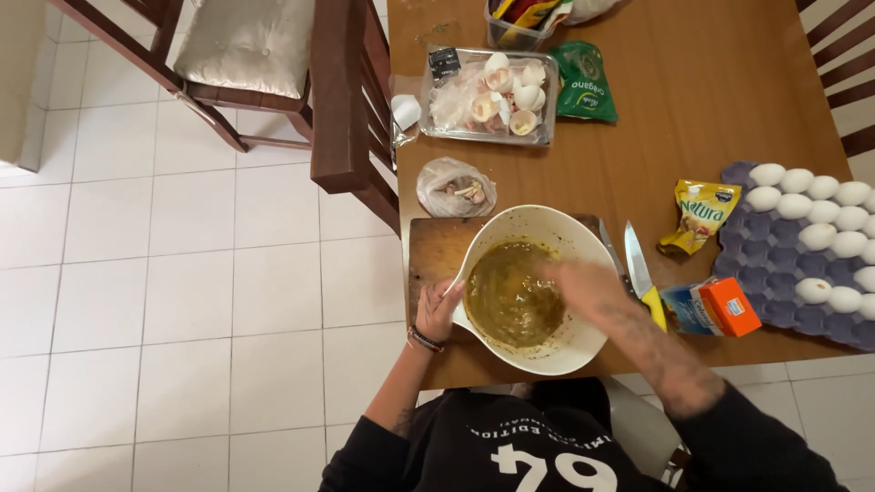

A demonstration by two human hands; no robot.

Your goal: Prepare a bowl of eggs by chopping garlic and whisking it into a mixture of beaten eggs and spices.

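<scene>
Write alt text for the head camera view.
Seen from above, a person's left hand steadies a white bowl of greenish-brown mixture while the blurred right hand works inside it. The bowl sits on a wooden cutting board, beside a yellow-handled knife and an egg tray.

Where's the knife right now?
In the head view, the knife lies on the table just right of the white bowl, beside the small carton.

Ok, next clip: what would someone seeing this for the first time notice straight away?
First the white bowl of greenish-brown mix on a wooden cutting board at the table's near edge: the left hand grips its rim, and the blurred right hand is over the mix. Next, the purple egg tray with white eggs at the right edge, and the clear tray of broken eggshells further back.
</scene>
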